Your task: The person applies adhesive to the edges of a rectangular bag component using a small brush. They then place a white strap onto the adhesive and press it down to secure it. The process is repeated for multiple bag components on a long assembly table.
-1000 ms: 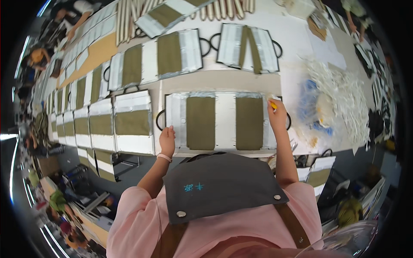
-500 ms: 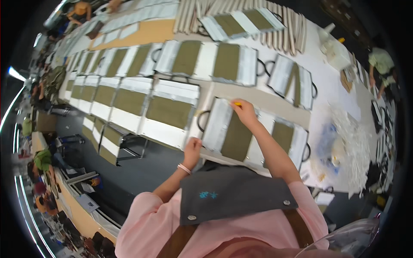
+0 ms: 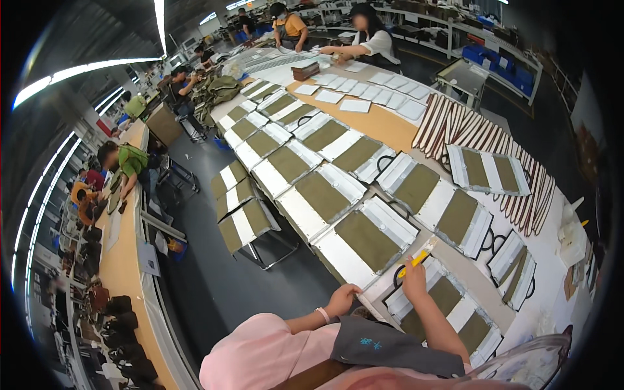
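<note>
In my right hand (image 3: 414,278) is a yellow-handled brush (image 3: 419,258), its pale end pointing away from me. The brush is over the far left corner of an olive and white fabric bag panel (image 3: 463,313) with black loop handles, partly covered by my right arm. My left hand (image 3: 342,299) is closed at the table's near edge, its fingertips by the corner of another olive and white panel (image 3: 367,244). Whatever those fingers pinch, if anything, is too small to make out.
Similar panels (image 3: 325,194) run in rows up the long table. Beyond lie striped strips (image 3: 484,127) under one panel (image 3: 489,170), and white pieces on tan board (image 3: 364,117). A rack (image 3: 250,227) with panels stands left. Several people work farther off, one in green (image 3: 130,162).
My view has swung left and up along the table. My right hand has moved the brush from over the near panel to its far left corner; my left hand stays by the table edge.
</note>
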Available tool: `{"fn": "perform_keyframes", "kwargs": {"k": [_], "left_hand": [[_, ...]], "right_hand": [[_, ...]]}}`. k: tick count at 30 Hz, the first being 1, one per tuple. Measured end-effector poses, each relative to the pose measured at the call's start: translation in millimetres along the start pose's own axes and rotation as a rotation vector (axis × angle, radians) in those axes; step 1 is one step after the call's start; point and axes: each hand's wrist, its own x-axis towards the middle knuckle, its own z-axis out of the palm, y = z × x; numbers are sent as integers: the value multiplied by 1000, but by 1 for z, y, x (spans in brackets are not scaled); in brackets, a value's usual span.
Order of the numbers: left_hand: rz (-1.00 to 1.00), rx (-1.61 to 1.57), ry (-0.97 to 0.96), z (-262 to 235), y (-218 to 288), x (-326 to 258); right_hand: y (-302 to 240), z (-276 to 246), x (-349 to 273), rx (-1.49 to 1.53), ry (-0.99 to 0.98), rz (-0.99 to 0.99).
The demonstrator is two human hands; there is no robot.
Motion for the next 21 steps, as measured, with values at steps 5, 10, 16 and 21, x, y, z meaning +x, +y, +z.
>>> {"fn": "perform_keyframes", "kwargs": {"k": [5, 10, 16, 21], "left_hand": [[-6, 58, -131, -32, 8, -5], [34, 58, 64, -43, 2, -3], [-97, -61, 23, -57, 1, 2], [-139, -113, -103, -66, 3, 11]], "right_hand": [[4, 11, 0, -83, -131, 71], [13, 20, 9, -105, -171, 57], [-2, -11, 18, -128, -185, 44], [29, -118, -8, 103, 209, 291]]}}
